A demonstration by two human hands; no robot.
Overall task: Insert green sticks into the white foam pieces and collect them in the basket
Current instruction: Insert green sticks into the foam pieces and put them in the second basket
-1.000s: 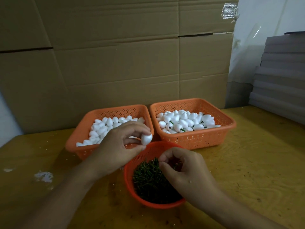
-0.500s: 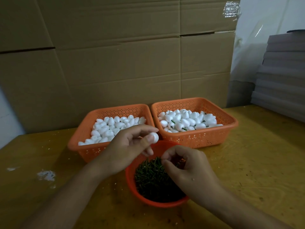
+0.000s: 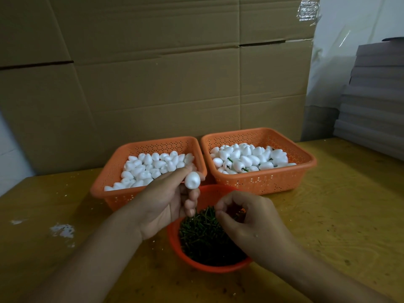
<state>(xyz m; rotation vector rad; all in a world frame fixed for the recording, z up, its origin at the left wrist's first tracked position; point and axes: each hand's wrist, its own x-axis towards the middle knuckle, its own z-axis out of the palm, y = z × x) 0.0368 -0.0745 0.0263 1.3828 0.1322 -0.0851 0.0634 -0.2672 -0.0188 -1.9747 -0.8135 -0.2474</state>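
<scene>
Foam piece: a white egg-shaped foam piece [image 3: 192,180] is held up above the far rim of the round bowl, in front of the left basket's near right corner.
Axis: its long axis stands nearly upright, leaning slightly; the narrower end points up and the broader end down.
Look: matte white, smooth and unmarked on the side shown; no stick shows in it.
Left hand: the left hand [image 3: 166,204] pinches the foam piece between thumb and forefinger, the other fingers curled below it.
Right hand: the right hand [image 3: 251,224] hangs over the bowl with its fingers curled and thumb and forefinger tips drawn together; whether they pinch a stick I cannot tell.
Green sticks: a dense heap of short dark green sticks [image 3: 203,239] fills the round orange bowl [image 3: 175,241], which sits nearest the person.
Left basket: a square orange basket [image 3: 113,171] holds plain white foam pieces.
Right basket: a second orange basket [image 3: 303,169], just beside the first, holds foam pieces with green sticks showing among them.
Table: a yellowish wooden table [image 3: 328,215] carries all three, with white crumbs [image 3: 62,230] at its left.
Backdrop: flat cardboard sheets [image 3: 153,84] stand behind; a grey stack [image 3: 376,95] is at the right.
</scene>
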